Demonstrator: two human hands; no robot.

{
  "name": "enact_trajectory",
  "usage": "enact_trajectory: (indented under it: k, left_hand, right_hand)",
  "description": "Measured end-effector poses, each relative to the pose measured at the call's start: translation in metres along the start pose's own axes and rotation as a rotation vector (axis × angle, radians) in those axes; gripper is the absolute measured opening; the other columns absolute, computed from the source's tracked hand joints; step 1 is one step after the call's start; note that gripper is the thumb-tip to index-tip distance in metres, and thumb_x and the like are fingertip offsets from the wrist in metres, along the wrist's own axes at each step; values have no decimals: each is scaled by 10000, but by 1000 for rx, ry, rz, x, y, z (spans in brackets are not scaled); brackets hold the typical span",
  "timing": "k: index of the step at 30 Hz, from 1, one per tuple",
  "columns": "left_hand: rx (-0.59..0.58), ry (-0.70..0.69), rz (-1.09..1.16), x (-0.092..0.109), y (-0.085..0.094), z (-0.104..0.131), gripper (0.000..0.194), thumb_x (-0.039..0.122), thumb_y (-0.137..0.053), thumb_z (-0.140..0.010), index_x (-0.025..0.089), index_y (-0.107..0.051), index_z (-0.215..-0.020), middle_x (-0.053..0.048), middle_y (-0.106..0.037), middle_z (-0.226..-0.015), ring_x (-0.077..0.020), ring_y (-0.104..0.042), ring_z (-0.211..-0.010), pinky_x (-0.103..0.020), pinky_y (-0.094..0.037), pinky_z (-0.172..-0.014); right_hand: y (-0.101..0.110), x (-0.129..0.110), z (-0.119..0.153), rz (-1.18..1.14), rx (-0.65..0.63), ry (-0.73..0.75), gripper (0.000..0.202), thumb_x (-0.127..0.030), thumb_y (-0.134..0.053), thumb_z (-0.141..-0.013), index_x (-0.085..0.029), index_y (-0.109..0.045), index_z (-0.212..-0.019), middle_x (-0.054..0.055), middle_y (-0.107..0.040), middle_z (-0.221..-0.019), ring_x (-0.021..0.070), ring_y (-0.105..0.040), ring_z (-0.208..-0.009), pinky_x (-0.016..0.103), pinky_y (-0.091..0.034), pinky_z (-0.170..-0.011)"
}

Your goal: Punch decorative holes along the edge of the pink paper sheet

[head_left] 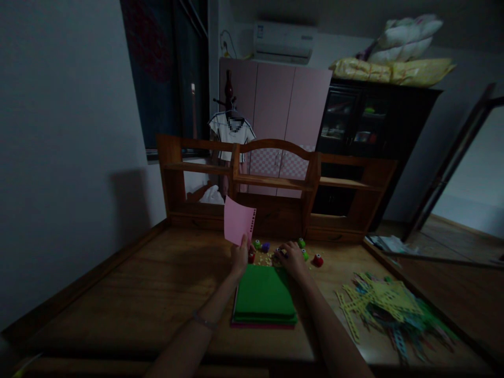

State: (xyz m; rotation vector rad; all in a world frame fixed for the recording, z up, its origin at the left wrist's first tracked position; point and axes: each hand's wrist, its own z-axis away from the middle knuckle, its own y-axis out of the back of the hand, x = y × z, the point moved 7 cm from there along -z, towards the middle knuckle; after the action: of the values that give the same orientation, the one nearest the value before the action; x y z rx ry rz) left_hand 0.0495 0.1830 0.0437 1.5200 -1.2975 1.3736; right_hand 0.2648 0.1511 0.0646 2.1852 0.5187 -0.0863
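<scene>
My left hand point(239, 258) pinches the lower edge of a pink sheet of paper point(237, 223) and holds it upright. Small holes run down the sheet's right edge. A red craft punch point(251, 258) sits beside that hand. My right hand point(290, 256) bends its fingers around a small dark craft punch point(279, 252) on the table, mostly covered by the fingers. Around the hands stand a green punch point(257, 244), a purple punch point(265, 247) and another red punch point(318, 260). Small yellow paper bits point(265, 259) lie between the hands. Nearer me is a stack of green sheets point(265, 294).
A wooden desk point(157, 294) carries everything, with a shelf unit point(275, 181) along its back. At the right lies a heap of punched yellow, green and blue paper strips point(388, 304). A wall point(79, 157) rises on the left.
</scene>
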Motion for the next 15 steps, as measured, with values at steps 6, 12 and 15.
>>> enact_trajectory:
  k: [6,12,15]
  left_hand:
    - [10,1,20,0,0,1,618,651,-405,-786,140,-564,-475,-34,-525,-443,-108,-464,-395,-216,-335,-428]
    - [10,-2,2,7,2,4,615,642,-403,-789,144,-552,-461,-32,-501,-425,-112,-460,-401,-215,-328,-427]
    - [4,3,5,8,1,4,615,645,-400,-788,146,-549,-461,-30,-494,-417,-112,-455,-397,-216,-324,-428]
  right_hand:
    - [3,-4,1,12,-3,4,157,-345,-553,-861,-211,-634,-858,65,-560,-890,227,-469,-889,303,-346,-763]
    - [3,-3,1,12,-2,12,153,-344,-551,-862,-214,-631,-862,65,-559,-902,228,-468,-897,306,-345,-770]
    - [1,-2,1,7,-13,0,153,-351,-563,-854,-214,-632,-858,62,-558,-892,227,-469,-895,305,-347,-768]
